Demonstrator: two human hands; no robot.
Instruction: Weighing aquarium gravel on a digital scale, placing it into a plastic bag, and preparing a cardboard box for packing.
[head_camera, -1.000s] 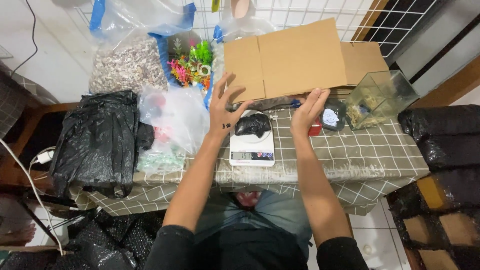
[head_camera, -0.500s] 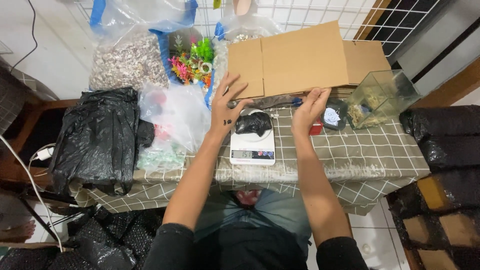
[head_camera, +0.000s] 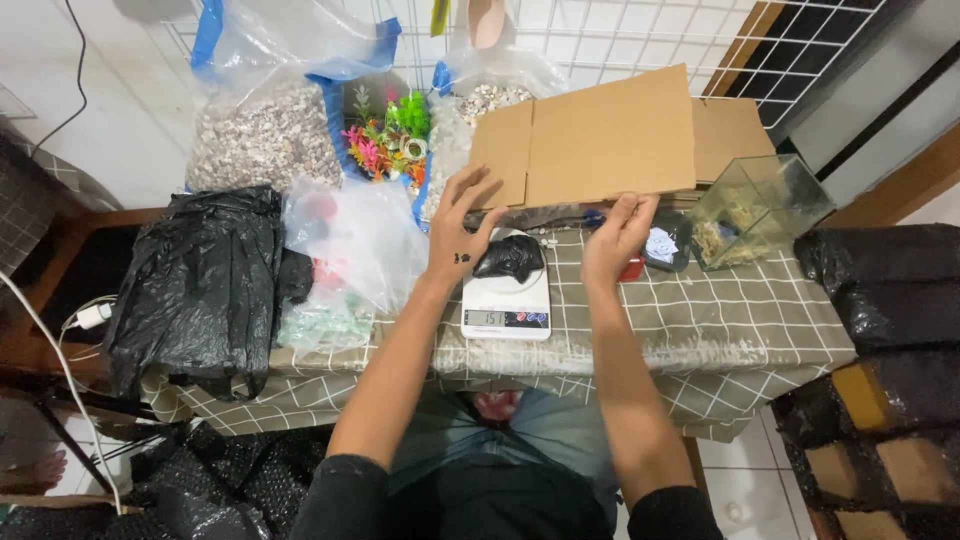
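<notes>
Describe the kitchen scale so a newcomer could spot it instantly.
Start at the table with the checked cloth and look to its front edge, between the person's forearms. The scale is the small white slab there, below the flattened cardboard box, with a crumpled black bag on its platform. Nothing else nearby is white and flat with a lit display strip along its front.

Flattened brown cardboard box (head_camera: 610, 140), upper centre of frame: unfolded, flaps spread, tilted up at the tabletop's far edge, near edge just above the scale.
</notes>
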